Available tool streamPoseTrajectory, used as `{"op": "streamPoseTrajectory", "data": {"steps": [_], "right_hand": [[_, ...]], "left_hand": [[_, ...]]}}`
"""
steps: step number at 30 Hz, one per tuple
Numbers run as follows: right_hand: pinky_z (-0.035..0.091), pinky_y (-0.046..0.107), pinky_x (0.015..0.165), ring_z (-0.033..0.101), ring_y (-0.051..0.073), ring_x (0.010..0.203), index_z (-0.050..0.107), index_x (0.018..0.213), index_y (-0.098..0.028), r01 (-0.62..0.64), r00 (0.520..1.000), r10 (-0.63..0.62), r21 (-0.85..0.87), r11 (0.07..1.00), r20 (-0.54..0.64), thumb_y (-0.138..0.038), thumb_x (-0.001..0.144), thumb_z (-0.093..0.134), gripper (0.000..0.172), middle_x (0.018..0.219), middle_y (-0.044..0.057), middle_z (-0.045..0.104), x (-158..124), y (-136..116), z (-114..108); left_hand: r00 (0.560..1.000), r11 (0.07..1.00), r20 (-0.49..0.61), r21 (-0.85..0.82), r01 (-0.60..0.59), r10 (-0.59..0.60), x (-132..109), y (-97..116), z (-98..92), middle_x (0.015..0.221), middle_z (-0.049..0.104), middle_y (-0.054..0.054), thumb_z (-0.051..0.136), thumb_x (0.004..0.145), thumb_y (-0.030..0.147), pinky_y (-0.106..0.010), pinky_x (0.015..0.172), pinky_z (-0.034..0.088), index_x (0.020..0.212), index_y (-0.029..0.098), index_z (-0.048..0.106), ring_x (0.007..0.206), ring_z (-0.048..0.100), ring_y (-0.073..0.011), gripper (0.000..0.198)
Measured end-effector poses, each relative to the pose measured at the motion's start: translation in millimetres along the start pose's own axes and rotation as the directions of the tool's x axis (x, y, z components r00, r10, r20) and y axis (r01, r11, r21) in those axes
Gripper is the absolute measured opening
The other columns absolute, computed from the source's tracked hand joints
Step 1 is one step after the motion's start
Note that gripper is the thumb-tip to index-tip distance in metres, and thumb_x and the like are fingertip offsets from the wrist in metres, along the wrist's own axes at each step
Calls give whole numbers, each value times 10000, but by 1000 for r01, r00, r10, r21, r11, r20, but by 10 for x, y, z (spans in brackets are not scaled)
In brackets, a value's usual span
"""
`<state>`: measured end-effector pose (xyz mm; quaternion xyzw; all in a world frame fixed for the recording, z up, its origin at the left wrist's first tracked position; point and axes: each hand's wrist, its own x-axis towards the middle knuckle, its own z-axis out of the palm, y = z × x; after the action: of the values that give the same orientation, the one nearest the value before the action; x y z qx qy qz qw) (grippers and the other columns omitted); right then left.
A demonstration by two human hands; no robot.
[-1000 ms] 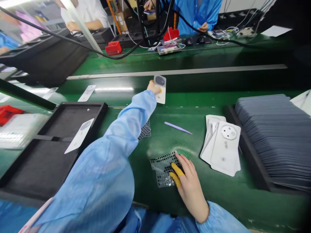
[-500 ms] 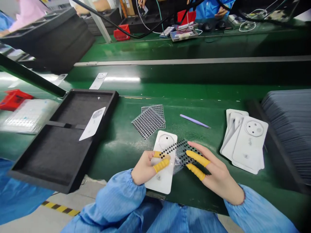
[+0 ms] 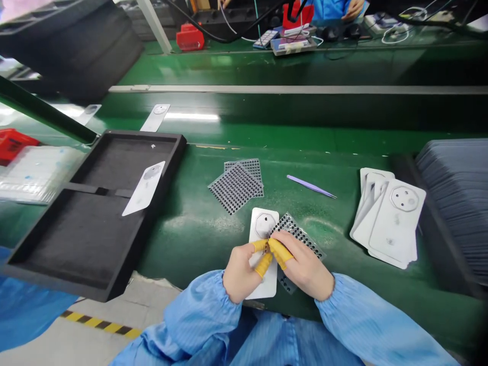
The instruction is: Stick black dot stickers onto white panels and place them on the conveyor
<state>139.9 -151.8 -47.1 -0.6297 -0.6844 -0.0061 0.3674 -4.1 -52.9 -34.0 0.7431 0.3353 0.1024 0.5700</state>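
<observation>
My left hand [image 3: 243,269] and my right hand [image 3: 307,267], with yellow finger cots, meet fingertip to fingertip above a white card-like panel [image 3: 267,287]. The panel has a round camera-like outline with one black dot inside. A clear sheet of small black dots [image 3: 305,239] sticks out around my right hand, which is closed on its left part. My left thumb and finger are closed at the same spot; what they pinch is hidden. Two more dot sheets [image 3: 236,188] overlap on the green table beyond. Purple tweezers [image 3: 310,186] lie to the right of them.
A stack of white panels [image 3: 396,223] lies at right, beside a dark tray with rows of grey sheets [image 3: 453,198]. At left stands a black two-part tray [image 3: 64,249], a white panel [image 3: 145,188] across its edge. Another panel [image 3: 155,118] lies farther back. Across the bench, a person's hand [image 3: 354,9] shows.
My right hand has moved left to my left fingertips and closed; its fingers were spread under the sheet before. The sheet has turned and now hangs lower right. The view has shifted slightly.
</observation>
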Motion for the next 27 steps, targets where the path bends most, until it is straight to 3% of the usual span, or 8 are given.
{"op": "streamPoseTrajectory", "data": {"steps": [3,8,13,17,19,22,24,27], "right_hand": [[592,349,858,646,212,1025,483,1264,-108,1,1000,-1,-4,1000,-6,-73,906,338,388,1074,135,666,-69,44,42],[565,390,902,623,218,1061,522,1205,-137,10,999,-8,62,998,-33,-93,894,429,327,1084,136,652,-58,85,130],[578,301,781,624,169,954,541,1071,-161,-123,991,130,165,979,-37,-135,911,463,180,1021,114,610,59,71,161],[564,295,763,620,157,904,547,1019,-176,-192,973,213,197,961,-88,-135,907,490,132,980,91,605,85,86,144],[559,299,769,625,159,898,565,1025,-182,-191,971,216,209,959,-106,-126,898,501,152,977,86,616,95,77,112],[561,295,762,638,164,881,593,1029,-187,-169,967,202,206,964,-154,-102,865,549,190,964,78,637,148,3,16],[567,319,796,644,172,887,602,1030,-192,-131,958,164,150,980,-237,-86,835,592,222,951,70,648,197,-83,-66],[550,381,919,653,177,908,599,1055,-202,-94,951,110,66,993,-288,-98,828,613,251,942,49,670,229,-212,-172]], "left_hand": [[999,999,8,-32,43,-43,2,-31,1,1037,741,-106,611,781,215,-359,866,551,1066,118,702,946,698,-275,314],[997,996,17,-54,77,-77,13,-62,10,1039,739,-120,596,791,237,-377,845,563,1081,94,695,925,703,-288,338],[997,994,18,-74,80,-78,59,-30,15,1085,727,-105,598,790,240,-394,890,547,1075,118,700,941,699,-287,326],[995,990,-6,-96,102,-103,58,-29,-168,1061,732,-116,629,790,290,-396,922,533,1045,113,698,982,686,-294,318],[989,994,-128,-85,70,-80,5,-21,-306,1172,686,-121,615,816,316,-399,987,491,1156,124,639,1117,624,-298,391],[944,999,-329,-50,0,-17,-135,44,-403,1293,610,-102,603,844,321,-392,1012,475,1415,206,384,1236,536,-283,622],[946,997,-325,-79,-17,-9,-228,122,-344,1255,632,-107,599,854,327,-376,924,540,1480,238,232,1149,605,-284,731],[974,990,-226,-132,-38,7,-312,254,-153,1210,656,-115,588,863,320,-357,832,579,1490,239,192,1015,673,-284,745]]}}
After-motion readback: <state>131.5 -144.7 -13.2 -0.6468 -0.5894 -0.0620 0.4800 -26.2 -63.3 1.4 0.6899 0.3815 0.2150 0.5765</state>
